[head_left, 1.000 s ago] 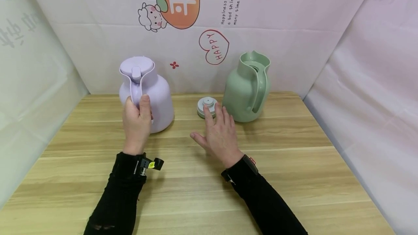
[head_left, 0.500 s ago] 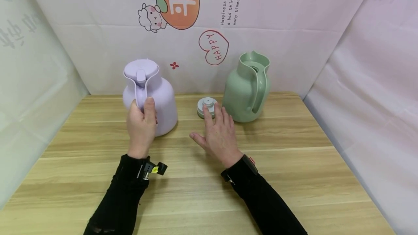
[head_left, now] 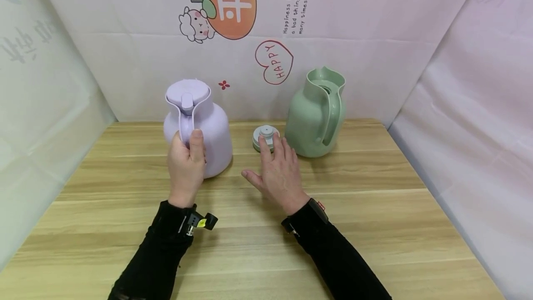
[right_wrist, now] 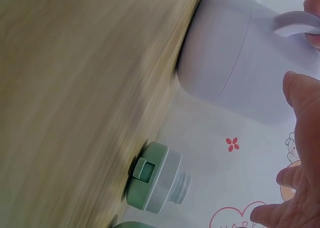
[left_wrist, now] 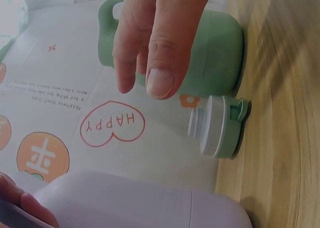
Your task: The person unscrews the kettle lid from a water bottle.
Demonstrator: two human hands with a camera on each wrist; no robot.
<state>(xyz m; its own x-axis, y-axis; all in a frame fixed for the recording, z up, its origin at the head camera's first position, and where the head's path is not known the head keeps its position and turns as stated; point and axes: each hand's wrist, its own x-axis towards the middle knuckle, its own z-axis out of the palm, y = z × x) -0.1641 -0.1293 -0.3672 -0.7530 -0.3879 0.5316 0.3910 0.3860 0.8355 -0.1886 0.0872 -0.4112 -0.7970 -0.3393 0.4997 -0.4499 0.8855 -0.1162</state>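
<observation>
My left hand [head_left: 186, 170] grips the handle of a lavender thermos jug [head_left: 217, 138], thumb on top. Its lid [head_left: 189, 90] is seated in the mouth. In the right wrist view the jug's base [right_wrist: 192, 53] is right at the tabletop. My right hand [head_left: 281, 175] has its fingers spread and holds nothing; in the head view its fingertips overlap a green and pale grey thermos lid [head_left: 265, 130]. That lid [left_wrist: 220, 128] lies upside down on the table. Beside it stands a green thermos jug [head_left: 306, 124], its mouth uncovered and its handle toward the front right.
Both jugs and the loose lid are on a wood-grain table [head_left: 250, 249]. Behind it hangs a white printed cloth [head_left: 354, 17] with a red heart and an orange fruit. White cloth walls also close off the left and right sides.
My left hand has brought the lavender jug to the right and a little nearer to me. My right hand, the loose lid and the green jug have stayed in place.
</observation>
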